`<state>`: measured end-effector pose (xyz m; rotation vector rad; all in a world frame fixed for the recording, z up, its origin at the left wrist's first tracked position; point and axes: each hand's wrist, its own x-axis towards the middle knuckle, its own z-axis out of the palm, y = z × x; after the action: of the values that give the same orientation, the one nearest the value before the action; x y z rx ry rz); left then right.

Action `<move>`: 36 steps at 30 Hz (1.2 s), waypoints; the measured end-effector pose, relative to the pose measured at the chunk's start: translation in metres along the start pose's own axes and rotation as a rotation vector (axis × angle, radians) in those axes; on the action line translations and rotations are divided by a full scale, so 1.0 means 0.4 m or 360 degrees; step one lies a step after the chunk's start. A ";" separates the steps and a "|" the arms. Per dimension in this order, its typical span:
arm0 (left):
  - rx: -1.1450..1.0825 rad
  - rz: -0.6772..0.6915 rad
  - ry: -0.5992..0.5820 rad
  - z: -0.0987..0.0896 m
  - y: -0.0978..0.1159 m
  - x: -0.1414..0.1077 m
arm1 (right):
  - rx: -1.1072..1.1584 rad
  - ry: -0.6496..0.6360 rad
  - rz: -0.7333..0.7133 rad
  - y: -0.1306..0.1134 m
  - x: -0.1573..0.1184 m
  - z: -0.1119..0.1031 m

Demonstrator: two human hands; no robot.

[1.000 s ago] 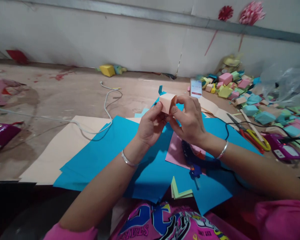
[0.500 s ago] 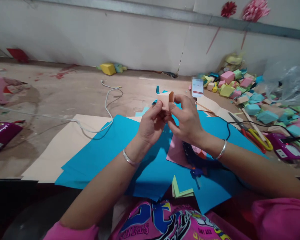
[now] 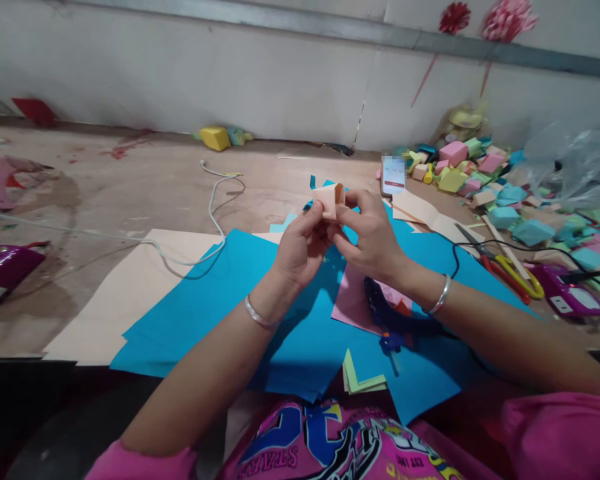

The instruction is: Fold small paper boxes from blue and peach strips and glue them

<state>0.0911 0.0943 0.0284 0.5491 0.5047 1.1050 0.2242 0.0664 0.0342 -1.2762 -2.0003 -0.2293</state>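
Note:
A small peach paper box (image 3: pixel 325 202) is held up over the blue sheets (image 3: pixel 200 300), its open end facing right. My left hand (image 3: pixel 303 247) pinches its left side between thumb and fingers. With thumb and fingertips, my right hand (image 3: pixel 373 230) grips the flaps at the box's right edge. Below my right hand, a dark blue glue gun (image 3: pixel 393 317) lies on a pink sheet (image 3: pixel 347 303) and the blue paper. Folded light green paper strips (image 3: pixel 363 380) rest near the front edge.
Many coloured paper boxes (image 3: pixel 503 217) are heaped at the right, beside scissors (image 3: pixel 485 257) and a purple power socket (image 3: pixel 570 293). A phone (image 3: pixel 394 177) stands behind my right hand. A white cable (image 3: pixel 213 207) crosses the left, over peach sheets (image 3: pixel 110 293).
The fingers of my right hand have shifted slightly left against the box, and its right-hand flap looks more bent inward. My left hand keeps its hold.

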 end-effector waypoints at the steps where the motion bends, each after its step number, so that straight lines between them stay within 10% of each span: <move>1: -0.0011 -0.0023 0.0003 -0.003 0.000 0.002 | 0.0028 -0.0018 -0.0019 0.002 0.000 -0.003; 10: 0.0095 -0.0089 0.0054 -0.012 0.022 0.006 | 0.0437 0.0042 0.0148 0.019 -0.033 -0.047; 17: 0.0211 -0.0148 -0.0170 -0.003 0.028 -0.007 | 0.0463 -0.0549 0.0565 0.054 -0.065 -0.021; 22: 0.0281 -0.0103 -0.0207 -0.007 0.027 -0.006 | 0.0503 -0.0474 0.0682 0.069 -0.073 -0.026; 36: 0.0498 0.0009 -0.0127 -0.017 0.007 -0.005 | 0.0095 -0.0232 0.0283 0.058 -0.080 -0.166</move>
<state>0.0842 0.0944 0.0253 0.8646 0.6108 1.0107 0.2836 0.0213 0.0548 -1.4585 -1.9837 0.0088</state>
